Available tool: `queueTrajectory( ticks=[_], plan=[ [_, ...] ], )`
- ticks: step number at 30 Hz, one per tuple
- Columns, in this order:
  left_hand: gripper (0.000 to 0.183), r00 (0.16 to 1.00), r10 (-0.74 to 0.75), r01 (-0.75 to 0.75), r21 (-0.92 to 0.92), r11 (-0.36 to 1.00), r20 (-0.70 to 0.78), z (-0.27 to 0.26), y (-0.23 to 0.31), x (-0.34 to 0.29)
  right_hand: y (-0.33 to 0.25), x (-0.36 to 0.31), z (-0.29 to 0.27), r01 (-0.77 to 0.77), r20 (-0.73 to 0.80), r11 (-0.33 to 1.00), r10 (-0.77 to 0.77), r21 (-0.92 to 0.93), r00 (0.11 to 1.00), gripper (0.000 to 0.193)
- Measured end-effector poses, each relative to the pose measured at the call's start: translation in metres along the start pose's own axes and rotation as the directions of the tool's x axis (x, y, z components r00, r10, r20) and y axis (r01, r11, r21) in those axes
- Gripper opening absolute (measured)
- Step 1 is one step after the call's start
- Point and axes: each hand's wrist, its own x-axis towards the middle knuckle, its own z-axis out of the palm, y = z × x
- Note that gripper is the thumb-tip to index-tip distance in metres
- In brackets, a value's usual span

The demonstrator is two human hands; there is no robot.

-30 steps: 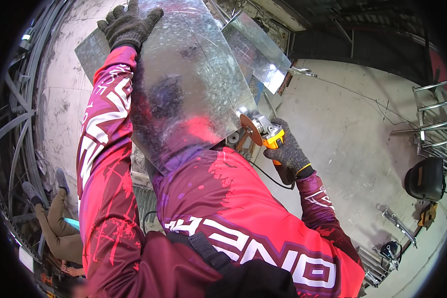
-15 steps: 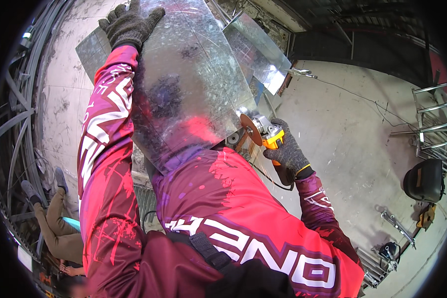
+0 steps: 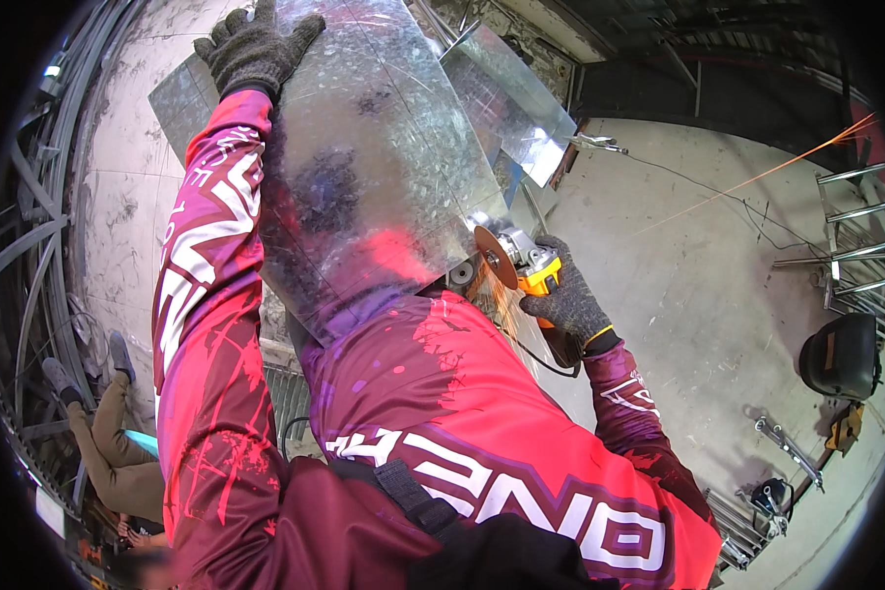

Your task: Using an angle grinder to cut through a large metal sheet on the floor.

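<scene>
A large shiny metal sheet (image 3: 393, 138) lies in front of me and reaches back to my body. My left hand (image 3: 254, 49), in a dark grey work glove, rests flat on its far left part with the fingers spread. In my gloved right hand (image 3: 577, 300) is a yellow and silver angle grinder (image 3: 538, 272). Its brown cutting disc (image 3: 496, 258) is at the sheet's right edge, and orange sparks (image 3: 506, 310) spray down from there toward me. Whether the disc has cut into the edge is too small to tell.
More sheet metal (image 3: 506, 103) lies beyond on the right. A thin cable (image 3: 698, 182) crosses the floor. A black welding helmet (image 3: 840, 356) and metal tubes (image 3: 860, 221) are at the right. Long metal profiles (image 3: 39, 226) line the left, where a person (image 3: 118, 442) sits.
Sparks have grown much stronger beneath the disc, and an orange streak now shows at the far right. The grinder has shifted very slightly left; my left hand has stayed on the sheet.
</scene>
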Motion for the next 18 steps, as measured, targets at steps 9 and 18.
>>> queueTrajectory(
  ticks=[9,18],
  plan=[
    [0.094,1.0,0.015,-0.014,-0.01,1.0,0.009,0.002,0.006,-0.003,-0.005,-0.002,0.002,0.009,-0.03,1.0,-0.01,-0.026,1.0,0.097],
    [0.094,0.998,-0.035,0.037,0.023,0.999,-0.05,-0.024,-0.024,-0.014,-0.019,0.008,0.006,0.06,0.067,0.996,-0.065,0.07,0.996,0.096]
  ],
)
